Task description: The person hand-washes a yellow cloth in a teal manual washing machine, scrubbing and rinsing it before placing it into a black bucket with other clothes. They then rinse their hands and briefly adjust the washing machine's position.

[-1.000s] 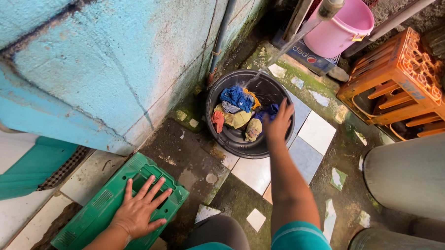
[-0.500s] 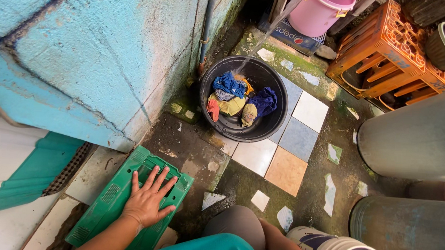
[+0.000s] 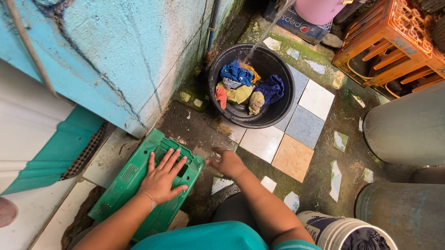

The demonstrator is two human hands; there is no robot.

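My left hand (image 3: 162,179) lies flat, fingers spread, on a green plastic crate (image 3: 127,178) turned upside down on the wet floor. My right hand (image 3: 227,161) hovers just right of the crate's corner, blurred, with fingers loosely curled and nothing seen in it. Farther ahead stands a black basin (image 3: 277,114) holding wet clothes (image 3: 243,86) in blue, yellow, red and purple. A thin stream of water (image 3: 265,33) falls into the basin from above.
A blue painted wall (image 3: 112,42) runs along the left. An orange crate (image 3: 393,42) and a pink bucket (image 3: 318,7) stand at the back. Grey drums (image 3: 419,127) fill the right side. A white bucket (image 3: 347,238) with dark cloth sits near my right knee.
My right hand has pulled back from the basin to beside the green crate. The left hand stays on the crate. The view has shifted closer and to the left.
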